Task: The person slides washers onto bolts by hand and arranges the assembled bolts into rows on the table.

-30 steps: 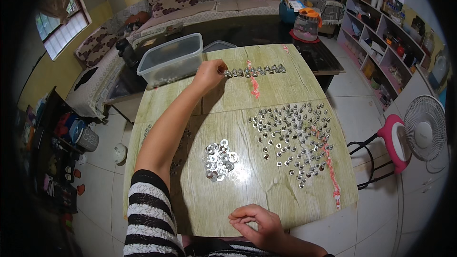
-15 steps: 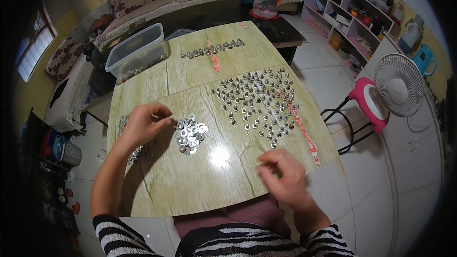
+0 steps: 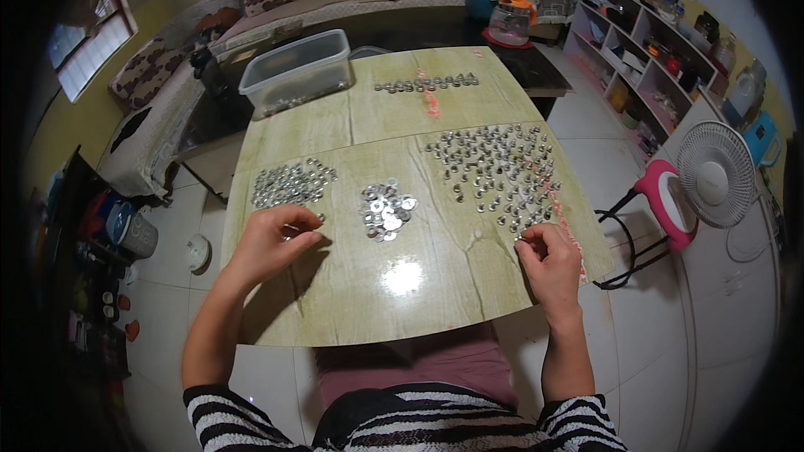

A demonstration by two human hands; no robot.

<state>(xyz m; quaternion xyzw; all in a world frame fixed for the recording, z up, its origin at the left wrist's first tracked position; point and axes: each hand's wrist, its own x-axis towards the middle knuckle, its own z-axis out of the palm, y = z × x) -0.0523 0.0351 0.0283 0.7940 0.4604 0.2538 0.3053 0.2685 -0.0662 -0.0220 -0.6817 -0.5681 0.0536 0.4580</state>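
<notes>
My left hand (image 3: 272, 243) hovers over the left part of the table, thumb and forefinger closed on a small shiny metal piece (image 3: 321, 218), too small to tell its exact kind. Just beyond it lies a loose heap of metal nuts (image 3: 293, 184). A pile of flat washers (image 3: 387, 211) rests at mid-table. On the right, my right hand (image 3: 553, 268) pinches at the near edge of a spread of short bolts (image 3: 494, 169), most standing on their heads; its fingertips close round one bolt (image 3: 519, 238), partly hidden. Farther back stands a row of bolts (image 3: 427, 84) with hardware fitted on them.
A clear plastic tub (image 3: 297, 67) with small metal parts stands at the table's far left corner. Behind is a dark table (image 3: 385, 29) carrying a jar with an orange top (image 3: 511, 21). To the right are a white fan (image 3: 713, 172) by a pink-seated stool (image 3: 662, 201) and shelves (image 3: 641, 46).
My right hand has moved forward from the table's near edge to the bolts. My left hand has drawn back from the washers, uncovering the nut heap. The view has shifted left.
</notes>
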